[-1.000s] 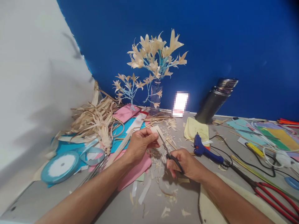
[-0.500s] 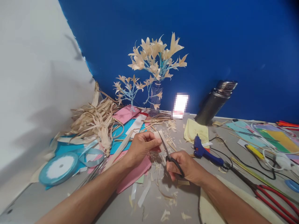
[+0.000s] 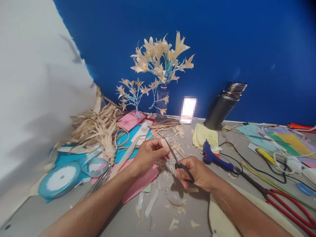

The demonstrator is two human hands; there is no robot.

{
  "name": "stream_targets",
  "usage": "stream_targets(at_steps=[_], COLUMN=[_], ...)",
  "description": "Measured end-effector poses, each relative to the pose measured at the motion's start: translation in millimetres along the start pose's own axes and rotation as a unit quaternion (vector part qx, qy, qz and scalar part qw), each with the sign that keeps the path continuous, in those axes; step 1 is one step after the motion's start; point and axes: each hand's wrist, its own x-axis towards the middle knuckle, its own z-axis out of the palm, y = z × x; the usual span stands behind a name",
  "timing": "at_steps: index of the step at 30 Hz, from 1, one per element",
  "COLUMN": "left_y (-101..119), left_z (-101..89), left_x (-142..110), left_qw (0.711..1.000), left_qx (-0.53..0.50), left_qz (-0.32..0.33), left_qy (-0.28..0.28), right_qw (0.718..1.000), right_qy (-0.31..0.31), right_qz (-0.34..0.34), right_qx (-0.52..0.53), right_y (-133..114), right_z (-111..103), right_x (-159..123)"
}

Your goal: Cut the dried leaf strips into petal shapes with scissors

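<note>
Between thumb and fingers, my left hand pinches a small pale piece of corn husk. My right hand grips black-handled scissors, their blades pointing up and left along the right edge of the husk piece. Husk scraps lie scattered on the grey table beneath both hands. Pink paper shows under my left wrist. A blue glue gun rests just right of my right hand.
A heap of dried husks and a blue ribbon spool lie on the left. Husk flowers stand in a bottle at the back. A dark flask leans on the blue wall; red-handled shears lie right.
The whole view has shifted slightly. My left hand has come a little nearer the scissors, and less of the husk piece shows beside the blades. Both hands keep their hold.
</note>
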Motion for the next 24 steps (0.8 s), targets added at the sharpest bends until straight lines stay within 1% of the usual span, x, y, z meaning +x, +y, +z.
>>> stream_targets(at_steps=[2,4,7,9,12,14,16,17,19,20,21,22,24], left_y=[-1.6,-3.1,-2.6,-1.3,-2.3,-5.5,-8.6,-9.4,-9.2,-8.5,-8.1,-8.1,-10.9], left_z=[-0.1,-0.6,-3.6,-8.0,-18.1,-25.0,-29.7,-30.8,-30.0,-28.4,-26.3,-23.9,-19.2], left_x=[-0.4,-0.9,-0.5,1.9,9.0,13.5,15.8,15.9,14.5,13.3,12.2,11.2,9.9], left_qw=[1.000,0.999,0.992,0.985,0.985,0.984,0.975,0.966,0.942,0.931,0.923,0.914,0.881], left_qx=[0.008,0.022,0.070,0.109,0.144,0.163,0.207,0.239,0.305,0.335,0.366,0.398,0.472], left_qz=[-0.002,-0.019,-0.073,-0.101,-0.088,-0.074,-0.080,-0.092,-0.119,-0.121,-0.108,-0.077,0.014], left_qy=[-0.014,-0.032,-0.080,-0.086,-0.030,-0.007,-0.023,-0.043,-0.078,-0.075,-0.058,-0.032,0.005], right_qw=[1.000,1.000,1.000,0.998,0.988,0.975,0.962,0.959,0.957,0.957,0.958,0.958,0.958], right_qy=[-0.003,-0.003,0.012,0.049,0.147,0.214,0.265,0.279,0.289,0.289,0.286,0.284,0.279], right_qz=[0.002,0.006,0.016,0.007,-0.007,0.000,0.010,0.010,0.002,-0.005,-0.012,-0.017,-0.023], right_qx=[0.002,0.007,0.019,0.030,0.052,0.064,0.061,0.051,0.014,-0.007,-0.025,-0.039,-0.055], right_y=[-1.0,-1.1,-0.4,-0.4,-2.0,-3.0,-2.1,-0.8,3.1,5.2,7.1,8.6,10.4], right_z=[0.0,0.2,-2.0,-5.8,-12.9,-16.5,-18.3,-18.8,-19.3,-19.5,-19.7,-19.9,-20.2], right_x=[-0.8,-0.8,-0.1,0.8,3.6,6.6,10.3,12.2,15.3,16.4,17.1,17.5,17.3])
